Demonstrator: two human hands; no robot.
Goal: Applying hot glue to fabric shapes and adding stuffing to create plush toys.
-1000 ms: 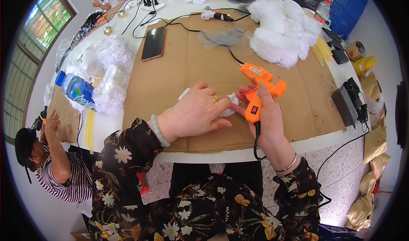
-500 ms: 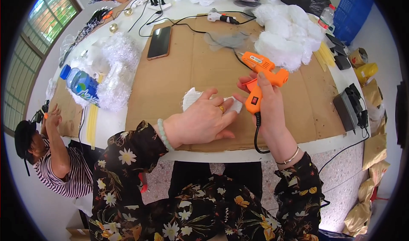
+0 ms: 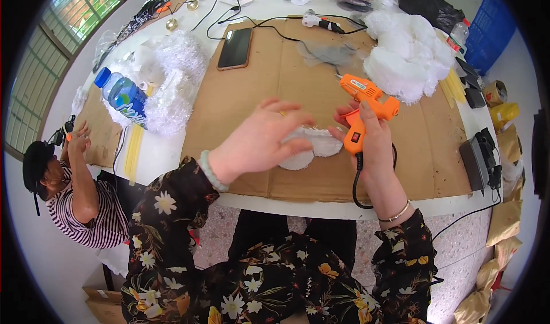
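My right hand (image 3: 373,138) is wrapped round the handle of an orange hot glue gun (image 3: 366,95), its nozzle aimed up and to the left. A black cord hangs from the handle's base. My left hand (image 3: 260,138) hovers with fingers apart over a white fluffy fabric piece (image 3: 326,143) and hides part of it. That piece has rounded lobes and lies flat on the brown cardboard (image 3: 258,86). The fingertips of my right hand are close to its right end.
A phone (image 3: 235,48) lies on the cardboard. White fluffy piles sit left (image 3: 175,89) and right (image 3: 407,58). Around them are a blue-capped bottle (image 3: 123,97), yellowish glue sticks (image 3: 133,152), a second glue gun (image 3: 321,22) with cords, and a black box (image 3: 474,158). A person (image 3: 80,198) sits at left.
My left hand has lifted off the white fabric piece and its fingers have spread, uncovering more of it. The glue gun stays in my right hand. The whole view has shifted slightly.
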